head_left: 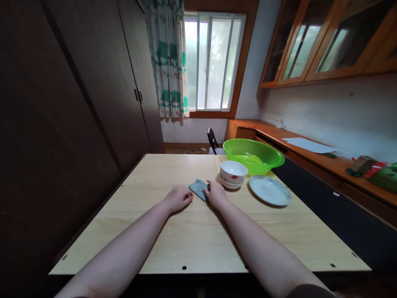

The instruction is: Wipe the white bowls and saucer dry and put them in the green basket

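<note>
A small blue-grey cloth [197, 188] lies on the pale wooden table [161, 174]. My right hand [216, 194] grips its right side, the thumb and fingers closing on the fabric. My left hand [179, 199] rests on the tabletop just left of the cloth, its fingers curled in and nothing seen in them. Just beyond my right hand stands a stack of white bowls [233, 169] with a red flower pattern. A white plate [269, 190] lies to the right of the bowls.
Behind the bowls and plate sits a green plastic basket [253, 153]. Thin chopsticks [216, 164] lie left of the bowls. A dark chair [212, 140] stands past the far table edge. Along the right wall runs a wooden desk [269, 129] holding paper [310, 145].
</note>
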`<state>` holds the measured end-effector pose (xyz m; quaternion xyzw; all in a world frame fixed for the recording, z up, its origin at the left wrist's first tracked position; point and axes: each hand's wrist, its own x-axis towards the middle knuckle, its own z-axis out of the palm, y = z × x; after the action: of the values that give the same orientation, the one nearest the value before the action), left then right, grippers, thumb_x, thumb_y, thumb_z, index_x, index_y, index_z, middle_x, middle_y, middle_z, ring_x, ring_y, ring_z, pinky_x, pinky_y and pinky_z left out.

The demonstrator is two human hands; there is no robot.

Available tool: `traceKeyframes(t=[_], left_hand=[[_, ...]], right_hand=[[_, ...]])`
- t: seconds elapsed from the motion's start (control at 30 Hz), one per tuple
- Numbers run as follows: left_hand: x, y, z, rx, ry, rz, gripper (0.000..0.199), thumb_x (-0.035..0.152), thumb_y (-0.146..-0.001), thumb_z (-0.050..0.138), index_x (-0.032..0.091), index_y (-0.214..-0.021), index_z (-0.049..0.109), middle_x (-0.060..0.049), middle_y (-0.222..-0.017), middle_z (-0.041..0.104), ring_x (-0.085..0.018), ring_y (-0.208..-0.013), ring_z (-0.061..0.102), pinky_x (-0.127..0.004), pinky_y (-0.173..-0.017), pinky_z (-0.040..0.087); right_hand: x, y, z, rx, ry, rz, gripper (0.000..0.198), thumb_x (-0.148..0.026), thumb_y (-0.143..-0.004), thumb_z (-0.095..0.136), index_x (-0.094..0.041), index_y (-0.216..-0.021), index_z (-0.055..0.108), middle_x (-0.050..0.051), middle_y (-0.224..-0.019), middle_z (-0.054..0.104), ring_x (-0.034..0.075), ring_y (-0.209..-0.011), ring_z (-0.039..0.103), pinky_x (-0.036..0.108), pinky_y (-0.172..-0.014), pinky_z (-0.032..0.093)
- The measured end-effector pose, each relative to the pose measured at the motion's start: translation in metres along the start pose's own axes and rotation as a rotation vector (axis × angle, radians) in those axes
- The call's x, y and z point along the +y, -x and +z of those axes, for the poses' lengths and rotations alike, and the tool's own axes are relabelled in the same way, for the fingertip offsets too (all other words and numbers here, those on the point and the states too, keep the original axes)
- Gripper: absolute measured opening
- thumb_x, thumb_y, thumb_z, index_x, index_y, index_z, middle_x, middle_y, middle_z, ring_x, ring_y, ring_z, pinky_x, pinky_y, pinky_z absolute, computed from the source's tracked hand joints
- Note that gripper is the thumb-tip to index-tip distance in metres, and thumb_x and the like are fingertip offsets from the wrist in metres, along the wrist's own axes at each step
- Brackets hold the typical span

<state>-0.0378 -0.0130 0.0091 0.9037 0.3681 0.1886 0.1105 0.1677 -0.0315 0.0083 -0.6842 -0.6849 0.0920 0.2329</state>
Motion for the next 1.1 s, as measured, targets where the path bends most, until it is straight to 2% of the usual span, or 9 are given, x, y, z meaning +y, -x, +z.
traceKeyframes(t=[0.17,0.3,0.37,0.47,0.53,0.63,0.8,0.93,1.1], left_hand=[[-0.015,-0.003,0.009,0.136,0.085,-0.078,0.037,0.031,-0.08,0.056,0.02,-0.116,0.058,-0.008,-0.111,0.064,-0.022,-0.104,0.057,-0.037,-0.093,0.042],[-0.024,0.0,0.012,0.21,0.172,-0.109,0.067,0.035,-0.076,0.062,0.02,-0.137,0.038,-0.013,-0.14,0.042,-0.026,-0.128,0.041,-0.042,-0.105,0.034],[-0.026,0.002,0.009,0.19,0.252,-0.079,0.073,0.039,-0.077,0.062,0.021,-0.141,0.031,-0.013,-0.144,0.036,-0.025,-0.129,0.039,-0.041,-0.106,0.033],[-0.027,0.007,-0.001,0.127,0.37,-0.031,0.059,0.04,-0.084,0.053,0.022,-0.138,0.037,-0.011,-0.137,0.047,-0.021,-0.12,0.049,-0.037,-0.102,0.038],[-0.027,0.008,-0.007,0.098,0.388,-0.024,0.046,0.04,-0.086,0.05,0.021,-0.129,0.05,-0.01,-0.126,0.057,-0.021,-0.114,0.054,-0.036,-0.098,0.041],[-0.027,0.008,-0.008,0.084,0.336,-0.016,0.035,0.038,-0.085,0.053,0.021,-0.114,0.062,-0.008,-0.116,0.063,-0.021,-0.109,0.057,-0.036,-0.097,0.042],[-0.021,0.004,0.001,-0.01,0.23,0.037,0.041,0.035,-0.082,0.057,0.022,-0.12,0.059,-0.007,-0.125,0.059,-0.022,-0.114,0.053,-0.037,-0.1,0.038],[-0.014,0.001,0.011,-0.067,0.139,0.041,0.048,0.038,-0.082,0.057,0.022,-0.127,0.053,-0.008,-0.128,0.057,-0.024,-0.116,0.05,-0.04,-0.103,0.034],[-0.007,-0.005,0.017,-0.018,0.089,-0.026,0.039,0.034,-0.083,0.056,0.024,-0.121,0.057,-0.007,-0.118,0.063,-0.023,-0.111,0.053,-0.049,-0.108,0.022]], right_hand=[[0.008,-0.005,0.014,0.064,-0.18,0.017,0.044,-0.021,-0.074,0.064,-0.015,-0.117,0.057,0.009,-0.102,0.066,0.024,-0.098,0.058,0.034,-0.086,0.042],[0.005,0.0,0.005,0.174,-0.329,-0.269,0.035,-0.01,-0.075,0.055,-0.02,-0.109,0.06,0.006,-0.098,0.065,0.019,-0.095,0.057,0.032,-0.085,0.043],[0.002,0.008,-0.003,0.104,-0.35,-0.47,0.026,-0.017,-0.077,0.059,-0.021,-0.103,0.063,0.006,-0.096,0.065,0.018,-0.091,0.057,0.031,-0.083,0.044],[0.0,0.02,-0.011,-0.12,-0.296,-0.633,0.016,-0.035,-0.08,0.062,-0.021,-0.087,0.068,0.003,-0.079,0.066,0.015,-0.074,0.057,0.025,-0.07,0.043],[0.0,0.023,-0.014,-0.135,-0.229,-0.577,0.024,-0.038,-0.086,0.054,-0.02,-0.078,0.068,0.002,-0.071,0.065,0.013,-0.067,0.055,0.024,-0.064,0.04],[0.001,0.019,-0.013,-0.013,-0.127,-0.397,0.028,-0.035,-0.09,0.047,-0.019,-0.079,0.068,0.004,-0.076,0.066,0.014,-0.072,0.056,0.024,-0.066,0.038],[0.006,0.008,-0.004,-0.052,-0.02,-0.264,0.023,-0.034,-0.085,0.054,-0.019,-0.097,0.066,0.008,-0.101,0.066,0.019,-0.093,0.057,0.028,-0.081,0.04],[0.01,0.005,0.003,-0.011,0.033,-0.176,0.051,-0.034,-0.078,0.063,-0.015,-0.123,0.053,0.014,-0.125,0.056,0.027,-0.117,0.047,0.037,-0.098,0.033],[0.011,0.001,0.01,-0.038,-0.134,-0.211,0.04,-0.018,-0.074,0.062,-0.017,-0.114,0.056,0.01,-0.112,0.062,0.022,-0.108,0.052,0.035,-0.094,0.038]])
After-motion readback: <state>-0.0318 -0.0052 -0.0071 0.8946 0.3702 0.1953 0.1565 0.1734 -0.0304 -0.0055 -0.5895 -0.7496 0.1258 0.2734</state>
